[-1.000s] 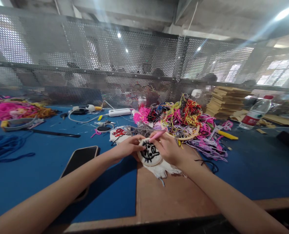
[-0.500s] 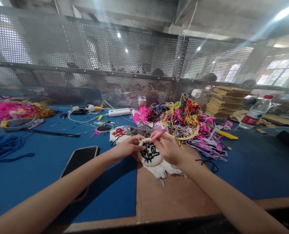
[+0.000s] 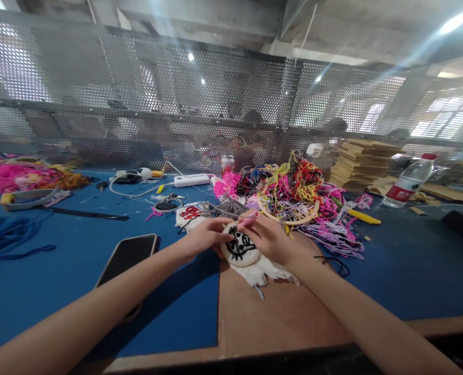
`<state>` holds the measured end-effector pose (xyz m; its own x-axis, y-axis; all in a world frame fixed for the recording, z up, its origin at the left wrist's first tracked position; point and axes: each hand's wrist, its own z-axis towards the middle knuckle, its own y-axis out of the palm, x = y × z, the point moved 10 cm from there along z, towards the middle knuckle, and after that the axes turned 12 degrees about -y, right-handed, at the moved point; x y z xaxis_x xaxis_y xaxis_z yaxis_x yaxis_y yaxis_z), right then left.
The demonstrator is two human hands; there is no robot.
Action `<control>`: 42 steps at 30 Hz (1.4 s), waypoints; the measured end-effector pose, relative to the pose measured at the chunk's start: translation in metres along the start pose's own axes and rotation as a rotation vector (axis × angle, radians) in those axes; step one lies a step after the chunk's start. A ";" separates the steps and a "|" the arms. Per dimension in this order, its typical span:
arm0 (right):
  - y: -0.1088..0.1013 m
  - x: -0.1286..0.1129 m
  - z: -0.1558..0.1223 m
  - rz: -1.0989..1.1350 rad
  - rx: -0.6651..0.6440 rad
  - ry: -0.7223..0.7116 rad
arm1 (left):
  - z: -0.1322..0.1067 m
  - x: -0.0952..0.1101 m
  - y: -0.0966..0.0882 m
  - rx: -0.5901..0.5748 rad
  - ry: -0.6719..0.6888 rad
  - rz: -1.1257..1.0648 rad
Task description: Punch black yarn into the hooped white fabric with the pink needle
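My left hand is closed on the left rim of a small round embroidery hoop, its thumb on top and its other fingers partly hidden. White cloth is stretched in the hoop, with a black yarn face worked on it; frayed cloth hangs out below. A pink punch needle is gripped in my right hand, over the upper part of the hoop. My right fingers hide part of the pattern, and the needle's tip cannot be made out.
Behind my hands lies a heap of tangled coloured yarn with a larger hoop on it. A phone lies by my left forearm. Further off are a white power strip, a can, a plastic bottle and stacked brown cardboard.
The punch needle has tilted and moved slightly left and down over the hoop, with my right hand shifting along. My left hand has stayed on the rim.
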<state>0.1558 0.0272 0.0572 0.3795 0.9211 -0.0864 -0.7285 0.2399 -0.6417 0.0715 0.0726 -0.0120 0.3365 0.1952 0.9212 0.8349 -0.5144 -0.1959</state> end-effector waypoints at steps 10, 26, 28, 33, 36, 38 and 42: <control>0.012 0.003 0.001 0.042 -0.164 0.095 | 0.000 0.002 -0.001 0.019 0.035 0.047; 0.001 0.010 -0.003 -0.022 -0.081 0.184 | -0.001 0.003 0.003 -0.063 0.048 0.036; 0.000 0.011 -0.003 -0.030 -0.075 0.190 | -0.001 0.003 0.003 -0.066 0.045 0.037; 0.001 0.014 -0.005 -0.023 -0.079 0.207 | 0.000 0.002 0.003 -0.065 0.042 0.041; 0.000 0.016 -0.006 -0.026 -0.067 0.216 | 0.001 0.001 0.003 -0.065 0.037 0.040; -0.001 0.016 -0.006 -0.029 -0.058 0.214 | 0.001 0.001 0.002 -0.060 0.035 0.043; 0.000 0.014 -0.005 -0.026 -0.066 0.213 | 0.000 0.000 0.002 -0.061 0.034 0.050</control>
<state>0.1641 0.0390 0.0520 0.5147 0.8276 -0.2241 -0.6808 0.2357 -0.6935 0.0732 0.0721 -0.0123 0.3614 0.1398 0.9219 0.7887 -0.5733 -0.2222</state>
